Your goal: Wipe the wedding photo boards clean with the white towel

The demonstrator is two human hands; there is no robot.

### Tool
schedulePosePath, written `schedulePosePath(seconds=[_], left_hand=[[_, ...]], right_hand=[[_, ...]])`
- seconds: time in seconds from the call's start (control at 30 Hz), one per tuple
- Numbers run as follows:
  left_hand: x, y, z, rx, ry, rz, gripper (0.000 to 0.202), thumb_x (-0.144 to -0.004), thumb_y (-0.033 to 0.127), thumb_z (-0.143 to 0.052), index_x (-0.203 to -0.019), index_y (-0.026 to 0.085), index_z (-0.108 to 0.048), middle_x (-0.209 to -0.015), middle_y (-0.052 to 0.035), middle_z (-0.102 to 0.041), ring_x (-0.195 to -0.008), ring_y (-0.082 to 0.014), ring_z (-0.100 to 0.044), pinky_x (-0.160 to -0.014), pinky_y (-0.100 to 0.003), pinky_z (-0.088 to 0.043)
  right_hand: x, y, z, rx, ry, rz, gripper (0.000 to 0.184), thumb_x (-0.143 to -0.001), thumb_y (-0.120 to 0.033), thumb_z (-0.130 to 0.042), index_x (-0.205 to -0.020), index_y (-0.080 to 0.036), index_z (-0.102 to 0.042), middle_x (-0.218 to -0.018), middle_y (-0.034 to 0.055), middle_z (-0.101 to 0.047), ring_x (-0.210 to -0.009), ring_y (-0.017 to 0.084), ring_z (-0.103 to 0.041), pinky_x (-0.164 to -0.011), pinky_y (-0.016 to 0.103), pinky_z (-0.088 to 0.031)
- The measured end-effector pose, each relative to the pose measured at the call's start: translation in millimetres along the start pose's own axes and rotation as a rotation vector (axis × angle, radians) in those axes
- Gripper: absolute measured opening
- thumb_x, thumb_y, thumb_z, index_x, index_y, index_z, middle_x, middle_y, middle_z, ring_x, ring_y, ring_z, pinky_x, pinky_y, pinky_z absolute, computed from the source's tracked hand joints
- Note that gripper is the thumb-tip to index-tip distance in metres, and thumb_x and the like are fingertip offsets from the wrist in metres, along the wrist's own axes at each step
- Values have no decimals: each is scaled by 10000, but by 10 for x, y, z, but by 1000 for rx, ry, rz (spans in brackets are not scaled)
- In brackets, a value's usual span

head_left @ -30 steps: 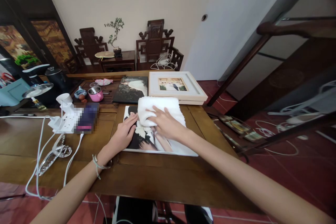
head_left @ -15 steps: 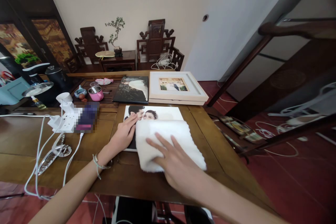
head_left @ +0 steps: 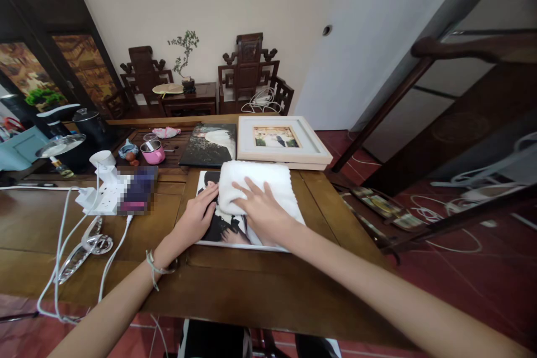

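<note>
A photo print [head_left: 210,229] of two people lies flat on the wooden table in front of me. My left hand [head_left: 200,214] rests on its left edge, fingers stretched out and lying flat. Over the print's upper right part is a folded, fluffy white cloth [head_left: 272,179]. My right hand [head_left: 266,210] presses flat on this cloth from above, its fingers spread and not wrapped around it. The cloth and my right hand hide much of the picture.
Behind the print lie a dark photo panel [head_left: 210,145] and a white picture frame [head_left: 312,151]. To the left are a power strip [head_left: 107,193] with white cables, a clear hair claw [head_left: 90,246], a pink cup [head_left: 153,152] and a glass-lidded pot [head_left: 62,145]. The wooden table [head_left: 251,285] ends near my body.
My right hand has slid the cloth away from me and slightly left, up the print. The print's lower part is now uncovered and the faces are covered. My left hand stays put.
</note>
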State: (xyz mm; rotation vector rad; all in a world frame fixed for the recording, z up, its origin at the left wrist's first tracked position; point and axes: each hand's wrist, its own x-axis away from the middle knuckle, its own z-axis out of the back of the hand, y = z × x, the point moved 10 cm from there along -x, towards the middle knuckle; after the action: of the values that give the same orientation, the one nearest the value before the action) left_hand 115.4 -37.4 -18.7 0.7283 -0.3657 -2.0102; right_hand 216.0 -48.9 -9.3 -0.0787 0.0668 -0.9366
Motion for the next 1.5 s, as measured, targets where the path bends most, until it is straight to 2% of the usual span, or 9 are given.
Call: schedulePosePath(seconds=[0.23, 0.37, 0.63, 0.8, 0.93, 1.03, 1.23, 1.37, 1.5], left_hand=[[7, 6, -6, -30, -23, 25, 433, -938, 187, -354, -1344, 138, -496, -1443, -92, -452, -1383, -209, -344, -1154, -423, -288], [13, 20, -4, -23, -18, 21, 426, -938, 190, -362, -1339, 171, -505, -1440, -71, -460, -1375, -210, -359, -1148, -427, -296], [31, -18, 8, 21, 5, 55, 423, -958, 251, -346, -1339, 158, -507, -1441, -84, -458, -1369, -217, -372, -1147, -434, -289], [48, -7, 207, 148, 166, 75, 427, -973, 313, -334, -1318, 149, -525, -1433, -93, -471, -1332, -203, -428, -1140, -389, -306], [58, 1, 270, 198, 210, 81, 434, -978, 317, -316, -1310, 142, -534, -1427, -95, -477, -1332, -200, -426, -1138, -388, -304], [64, 3, 283, 191, 226, 78, 437, -979, 311, -312, -1320, 142, -526, -1420, -93, -486, -1328, -196, -433, -1134, -379, -314], [36, 36, 125, 92, 94, 38, 414, -953, 287, -385, -1297, 138, -559, -1380, -95, -527, -1319, -218, -448, -1128, -393, -332], [23, 81, 70, 56, 45, -10, 406, -926, 216, -421, -1302, 155, -558, -1389, -76, -514, -1330, -216, -431, -1136, -401, -318], [17, 127, 71, 49, 36, -48, 364, -908, 166, -443, -1229, 164, -615, -1346, -79, -563, -1290, -232, -484, -1107, -399, -364]], right_hand=[[871, -497, -146, -113, 1, 90, 462, -631, 33, -449, -937, -195, -710, -1513, 92, -315, -1388, 425, -154, -1041, 730, -153], [1059, -394, -134, -142, -4, 99, 483, -594, 44, -396, -885, -186, -706, -1501, 76, -339, -1401, 366, -165, -1062, 692, -192], [546, 243, 7, 19, 53, -142, 466, -718, 16, -442, -1107, -130, -653, -1472, 153, -377, -1372, 432, -223, -993, 717, -292], [326, -231, -28, -25, -2, 70, 525, -704, 39, -444, -1129, -192, -649, -1512, 92, -321, -1390, 419, -170, -1028, 727, -209], [546, -678, -72, -139, -57, 347, 547, -673, 49, -411, -1084, -200, -673, -1531, 40, -288, -1413, 374, -101, -1082, 698, -105], [778, -732, -60, -192, -75, 430, 554, -633, 47, -394, -1041, -188, -686, -1515, 13, -322, -1420, 335, -112, -1108, 665, -100], [861, -211, 40, -245, -27, 274, 564, -546, 84, -358, -918, -187, -685, -1482, 34, -387, -1417, 240, -188, -1146, 561, -157], [515, 165, 98, -283, 56, 144, 523, -634, 56, -375, -1019, -155, -660, -1372, 139, -519, -1387, 284, -276, -1107, 597, -205], [20, 183, 175, -360, 119, 119, 539, -686, 8, -384, -1139, -169, -618, -1285, 146, -593, -1337, 335, -360, -1038, 653, -239]])
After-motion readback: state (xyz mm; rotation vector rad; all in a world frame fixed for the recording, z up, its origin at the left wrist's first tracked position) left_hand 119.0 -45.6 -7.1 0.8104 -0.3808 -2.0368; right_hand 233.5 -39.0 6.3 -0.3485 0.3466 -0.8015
